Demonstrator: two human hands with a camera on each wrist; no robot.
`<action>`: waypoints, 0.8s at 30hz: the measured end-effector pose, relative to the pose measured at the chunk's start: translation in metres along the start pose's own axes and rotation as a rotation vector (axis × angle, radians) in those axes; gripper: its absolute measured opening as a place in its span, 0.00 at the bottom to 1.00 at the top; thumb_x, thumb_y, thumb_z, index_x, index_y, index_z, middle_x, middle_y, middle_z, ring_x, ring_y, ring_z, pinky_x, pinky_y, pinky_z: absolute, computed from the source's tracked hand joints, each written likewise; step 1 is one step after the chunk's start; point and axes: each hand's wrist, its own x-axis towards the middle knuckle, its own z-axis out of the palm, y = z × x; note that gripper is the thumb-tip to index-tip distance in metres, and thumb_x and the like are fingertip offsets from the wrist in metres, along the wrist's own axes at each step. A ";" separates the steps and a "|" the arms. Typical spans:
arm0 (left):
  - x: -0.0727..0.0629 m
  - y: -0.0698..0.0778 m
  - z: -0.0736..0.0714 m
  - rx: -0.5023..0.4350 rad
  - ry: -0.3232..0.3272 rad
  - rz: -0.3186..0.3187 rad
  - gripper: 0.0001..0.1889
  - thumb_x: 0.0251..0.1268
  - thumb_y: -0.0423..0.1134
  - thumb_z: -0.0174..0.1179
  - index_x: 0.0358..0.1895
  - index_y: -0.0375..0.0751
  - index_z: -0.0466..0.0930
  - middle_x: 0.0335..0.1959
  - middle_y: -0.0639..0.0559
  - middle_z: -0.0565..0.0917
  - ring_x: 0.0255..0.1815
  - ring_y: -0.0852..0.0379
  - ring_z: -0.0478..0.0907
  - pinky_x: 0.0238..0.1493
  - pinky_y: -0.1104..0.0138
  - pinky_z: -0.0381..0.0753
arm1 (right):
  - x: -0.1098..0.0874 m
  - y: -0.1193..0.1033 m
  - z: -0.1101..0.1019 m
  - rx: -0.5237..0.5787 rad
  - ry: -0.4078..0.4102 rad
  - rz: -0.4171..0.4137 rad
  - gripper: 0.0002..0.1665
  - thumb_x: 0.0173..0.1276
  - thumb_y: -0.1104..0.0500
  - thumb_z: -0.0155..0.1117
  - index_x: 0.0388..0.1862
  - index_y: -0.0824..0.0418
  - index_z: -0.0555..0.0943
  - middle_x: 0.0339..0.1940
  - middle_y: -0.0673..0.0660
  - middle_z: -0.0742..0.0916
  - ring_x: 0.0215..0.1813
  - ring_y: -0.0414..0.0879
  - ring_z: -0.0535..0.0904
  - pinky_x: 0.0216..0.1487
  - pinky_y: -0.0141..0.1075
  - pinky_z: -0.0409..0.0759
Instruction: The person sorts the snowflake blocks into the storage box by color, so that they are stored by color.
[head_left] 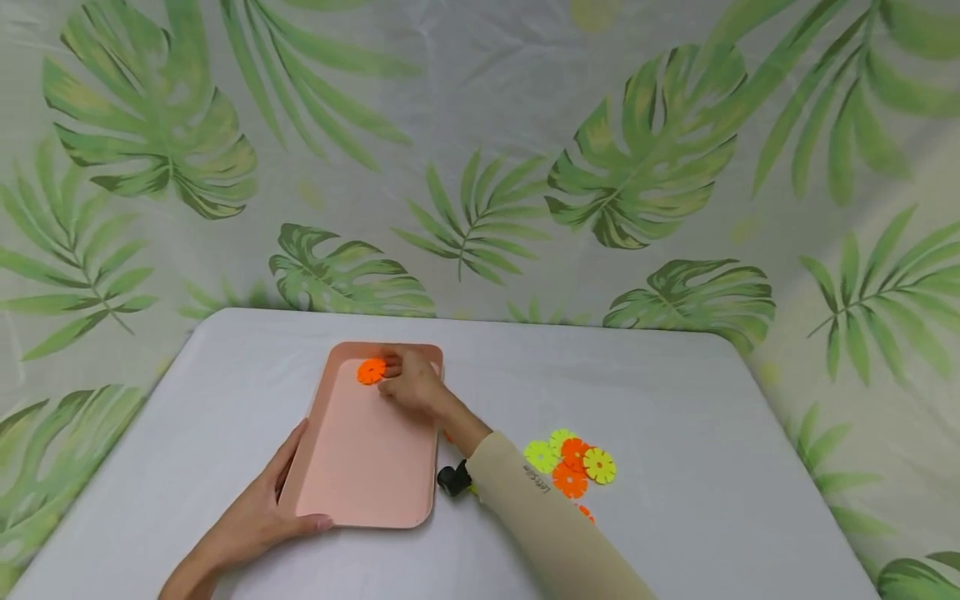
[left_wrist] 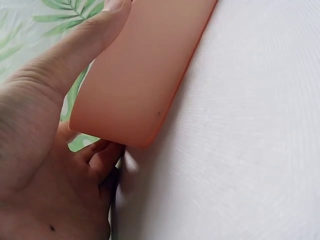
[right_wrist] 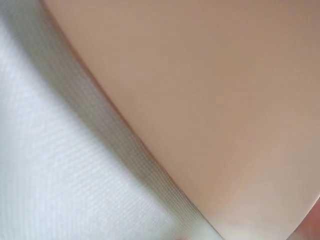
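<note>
A pink rectangular tray (head_left: 360, 450) rests on the white table. My left hand (head_left: 255, 512) grips its near left corner, the thumb along the near wall and the fingers along the left side. The left wrist view shows that hand (left_wrist: 55, 145) around the tray's outer wall (left_wrist: 135, 85). Over the tray's far end, my right hand (head_left: 412, 383) holds an orange notched disc (head_left: 371, 372) at its fingertips. In the right wrist view the tray's wall (right_wrist: 200, 100) fills much of the picture, and the disc is out of sight.
Right of the tray lies a loose group of yellow-green discs (head_left: 541, 456) and orange discs (head_left: 570, 481), some overlapping. A small black object (head_left: 453, 480) sits by the tray's right wall, partly under the right sleeve (head_left: 540, 517). Leaf-patterned cloth (head_left: 487, 108) hangs behind the table (head_left: 675, 392).
</note>
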 end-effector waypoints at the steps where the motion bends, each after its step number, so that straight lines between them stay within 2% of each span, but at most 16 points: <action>1: 0.000 0.000 0.001 0.000 0.000 0.000 0.67 0.52 0.40 0.81 0.86 0.65 0.36 0.87 0.41 0.50 0.69 0.89 0.54 0.59 0.90 0.53 | 0.000 0.001 0.000 0.003 0.002 0.002 0.40 0.66 0.73 0.67 0.78 0.65 0.70 0.70 0.64 0.81 0.66 0.53 0.82 0.61 0.38 0.85; 8: -0.001 -0.001 0.000 -0.029 0.003 0.011 0.67 0.52 0.39 0.80 0.87 0.62 0.36 0.87 0.42 0.50 0.70 0.87 0.55 0.59 0.90 0.53 | -0.002 -0.002 -0.003 0.057 -0.040 -0.025 0.41 0.69 0.72 0.66 0.80 0.66 0.65 0.76 0.64 0.77 0.73 0.56 0.78 0.69 0.41 0.80; 13: 0.001 -0.004 0.001 -0.039 -0.009 -0.003 0.67 0.53 0.40 0.80 0.87 0.63 0.36 0.87 0.43 0.49 0.71 0.88 0.55 0.59 0.90 0.53 | -0.002 -0.002 -0.005 0.081 -0.040 -0.010 0.40 0.68 0.73 0.66 0.79 0.66 0.67 0.73 0.65 0.79 0.72 0.57 0.79 0.69 0.42 0.80; 15: 0.001 -0.005 0.002 -0.039 -0.010 -0.014 0.67 0.53 0.40 0.80 0.86 0.65 0.36 0.87 0.44 0.49 0.70 0.88 0.55 0.59 0.90 0.54 | -0.002 -0.002 -0.005 0.098 -0.033 0.007 0.39 0.68 0.73 0.65 0.78 0.66 0.68 0.71 0.66 0.81 0.71 0.57 0.79 0.68 0.42 0.80; 17: 0.002 -0.004 0.002 -0.037 -0.011 -0.019 0.67 0.53 0.41 0.80 0.86 0.65 0.36 0.87 0.44 0.49 0.70 0.87 0.56 0.59 0.90 0.54 | -0.002 -0.001 -0.004 0.214 -0.033 0.042 0.39 0.69 0.75 0.63 0.78 0.66 0.68 0.71 0.67 0.80 0.70 0.58 0.78 0.67 0.42 0.81; 22: 0.001 -0.002 0.001 -0.009 -0.006 -0.037 0.67 0.53 0.42 0.80 0.86 0.66 0.36 0.87 0.45 0.50 0.69 0.89 0.55 0.58 0.89 0.55 | -0.002 0.000 -0.003 0.342 -0.038 0.065 0.40 0.68 0.78 0.61 0.79 0.67 0.66 0.70 0.70 0.79 0.67 0.60 0.81 0.61 0.42 0.85; 24: 0.000 -0.002 0.001 0.002 -0.002 -0.038 0.67 0.53 0.43 0.80 0.86 0.67 0.36 0.87 0.45 0.50 0.69 0.89 0.54 0.58 0.89 0.54 | -0.003 0.000 -0.003 0.282 -0.052 0.038 0.40 0.69 0.76 0.61 0.80 0.66 0.65 0.70 0.70 0.80 0.66 0.60 0.83 0.60 0.42 0.86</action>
